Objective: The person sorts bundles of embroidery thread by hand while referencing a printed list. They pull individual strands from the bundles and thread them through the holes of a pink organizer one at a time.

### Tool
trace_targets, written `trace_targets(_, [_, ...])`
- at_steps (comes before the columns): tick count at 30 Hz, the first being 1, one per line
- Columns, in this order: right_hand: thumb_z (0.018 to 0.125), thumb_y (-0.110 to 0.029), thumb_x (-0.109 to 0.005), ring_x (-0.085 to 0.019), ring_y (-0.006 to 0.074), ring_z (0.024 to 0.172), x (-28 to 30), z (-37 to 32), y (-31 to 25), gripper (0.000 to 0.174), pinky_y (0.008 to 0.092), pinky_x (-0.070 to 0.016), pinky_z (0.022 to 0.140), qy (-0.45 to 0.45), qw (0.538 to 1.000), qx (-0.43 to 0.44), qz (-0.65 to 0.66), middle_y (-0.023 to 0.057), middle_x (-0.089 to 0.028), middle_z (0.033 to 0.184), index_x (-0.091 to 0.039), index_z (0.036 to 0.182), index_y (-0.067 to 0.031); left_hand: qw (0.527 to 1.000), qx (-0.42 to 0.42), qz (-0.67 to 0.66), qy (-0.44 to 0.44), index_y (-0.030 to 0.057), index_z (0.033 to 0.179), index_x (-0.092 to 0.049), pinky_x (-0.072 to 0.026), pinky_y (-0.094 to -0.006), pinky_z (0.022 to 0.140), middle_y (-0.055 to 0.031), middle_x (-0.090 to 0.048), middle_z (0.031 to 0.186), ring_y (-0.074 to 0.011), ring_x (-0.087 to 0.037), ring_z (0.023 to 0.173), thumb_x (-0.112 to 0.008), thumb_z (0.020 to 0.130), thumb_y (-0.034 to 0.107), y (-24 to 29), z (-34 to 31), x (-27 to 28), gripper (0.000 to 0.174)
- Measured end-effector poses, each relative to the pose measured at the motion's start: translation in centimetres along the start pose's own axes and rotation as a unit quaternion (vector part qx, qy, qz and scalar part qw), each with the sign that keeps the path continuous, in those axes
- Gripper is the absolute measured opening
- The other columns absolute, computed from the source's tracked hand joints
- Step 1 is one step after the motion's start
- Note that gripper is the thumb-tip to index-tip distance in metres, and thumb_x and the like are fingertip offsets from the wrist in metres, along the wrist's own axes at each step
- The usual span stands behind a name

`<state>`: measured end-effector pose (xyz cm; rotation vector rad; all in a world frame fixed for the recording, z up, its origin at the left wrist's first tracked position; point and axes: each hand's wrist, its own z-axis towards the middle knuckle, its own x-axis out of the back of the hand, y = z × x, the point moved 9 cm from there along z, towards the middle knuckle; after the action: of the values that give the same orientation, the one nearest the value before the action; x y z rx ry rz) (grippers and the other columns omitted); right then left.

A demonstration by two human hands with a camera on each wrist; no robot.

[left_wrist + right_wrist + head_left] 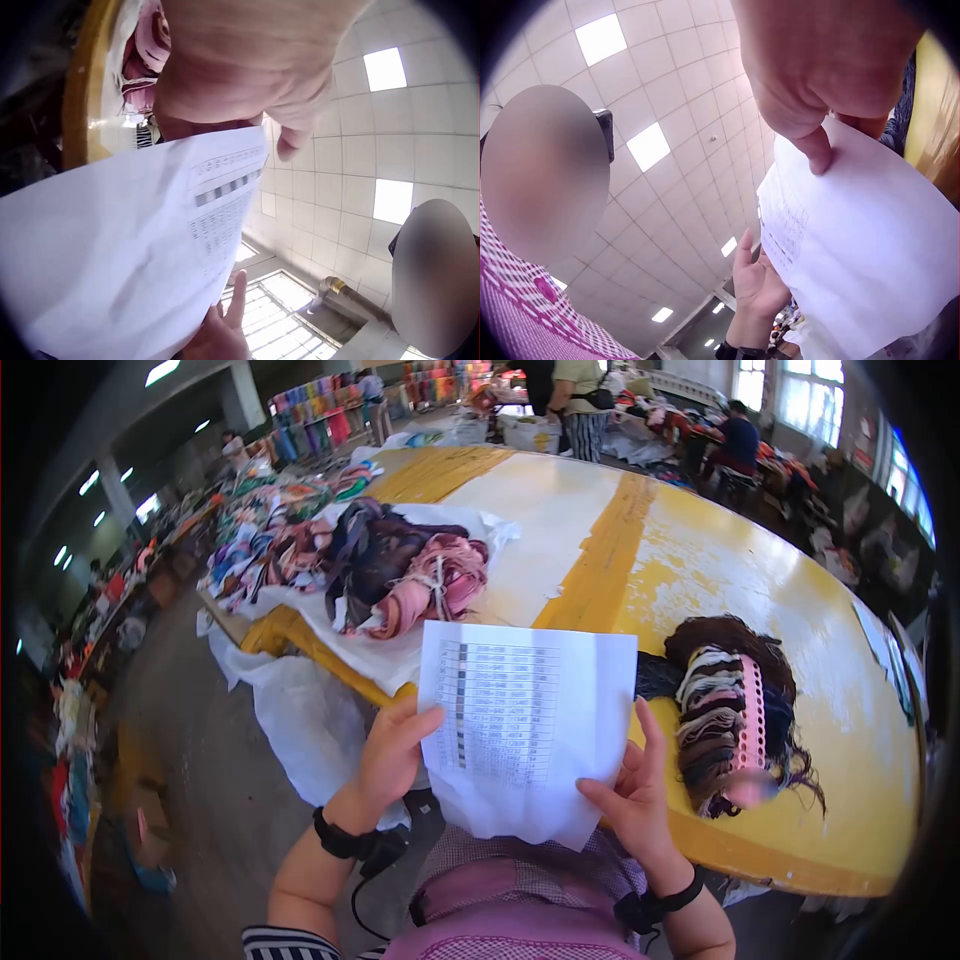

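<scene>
A white sheet (pixel 590 700) printed with a table of numbers and dark squares is held up over the table's near edge. My left hand (pixel 392 755) pinches its left edge, thumb on the printed face, fingers behind. On the lower right, my right hand (pixel 640 800) pinches the sheet with the thumb in front. The left wrist view shows the left hand (pixel 255 60) over the sheet's edge (pixel 112 240). In the right wrist view, the right hand's (pixel 825 75) thumb presses the paper (pixel 877 232).
Right of the sheet, brown, grey and white yarn skeins (pixel 710 710) hang on a pink holed strip (pixel 752 710) on the yellow table (pixel 840 800). At left lie dark and pink yarn bundles (pixel 440 580) on white plastic. People stand and sit in the background.
</scene>
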<state>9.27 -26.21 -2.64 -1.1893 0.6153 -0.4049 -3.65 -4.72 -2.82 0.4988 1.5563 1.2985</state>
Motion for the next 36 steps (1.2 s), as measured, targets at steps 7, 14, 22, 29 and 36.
trace_targets(7, [0.080,0.016,-0.061,-0.057,0.0231,0.116,-0.3,0.0,0.3,0.095,0.0350,-0.0477,0.096,0.009,1.000,-0.014,-0.016,0.0163,-0.055,0.127,-0.007,0.152,-0.0127,0.998,-0.022,0.008,0.053,-0.0033,0.111,-0.066,-0.0523,-0.0292,0.083,-0.0100,-0.070,0.106,-0.0152,-0.067,0.092,-0.060,0.093,0.009,1.2,0.6,-0.6,0.022])
trace_targets(14, [0.080,0.016,-0.060,-0.057,0.0240,0.117,-0.4,-0.2,1.1,0.094,0.0349,-0.0486,0.095,0.007,0.999,-0.020,-0.026,0.0174,-0.054,0.127,-0.007,0.152,-0.0131,0.996,-0.049,0.011,0.069,-0.0030,0.109,-0.067,-0.0526,-0.0280,0.080,-0.0097,-0.070,0.104,-0.0142,-0.067,0.090,-0.063,0.092,0.006,1.5,0.5,-0.4,0.021])
trace_targets(22, [0.081,0.008,-0.065,-0.063,0.0112,0.077,1.2,1.8,-1.1,0.055,0.0241,-0.0500,0.069,0.018,0.954,0.005,-0.298,0.0099,-0.063,0.103,-0.049,0.132,-0.0053,0.976,-0.075,0.134,0.153,-0.0045,0.106,-0.067,-0.0515,-0.0236,0.069,-0.0075,-0.071,0.094,-0.0106,-0.065,0.077,-0.062,0.092,0.009,1.4,0.6,5.3,0.020])
trace_targets(29, [0.081,0.002,-0.064,-0.066,0.0189,0.072,0.7,12.5,-0.4,0.015,0.0282,-0.0516,0.067,-0.034,0.926,0.053,-0.372,0.0097,-0.067,0.083,-0.065,0.096,-0.0004,0.974,-0.035,0.064,0.215,-0.0051,0.108,-0.067,-0.0531,-0.0264,0.075,-0.0105,-0.071,0.098,-0.0141,-0.067,0.082,-0.064,0.089,0.007,-0.4,-0.7,10.5,0.022])
trace_targets(36, [0.075,0.006,-0.061,-0.060,0.0347,0.097,-4.6,18.9,7.0,0.026,0.0378,-0.0488,0.086,-0.174,0.811,0.150,-0.538,0.0171,-0.064,0.098,-0.067,0.099,-0.0031,0.969,-0.023,0.056,0.242,-0.0049,0.105,-0.068,-0.0528,-0.0261,0.074,-0.0104,-0.071,0.096,-0.0138,-0.067,0.082,-0.065,0.089,0.006,-0.6,-1.3,11.7,0.020])
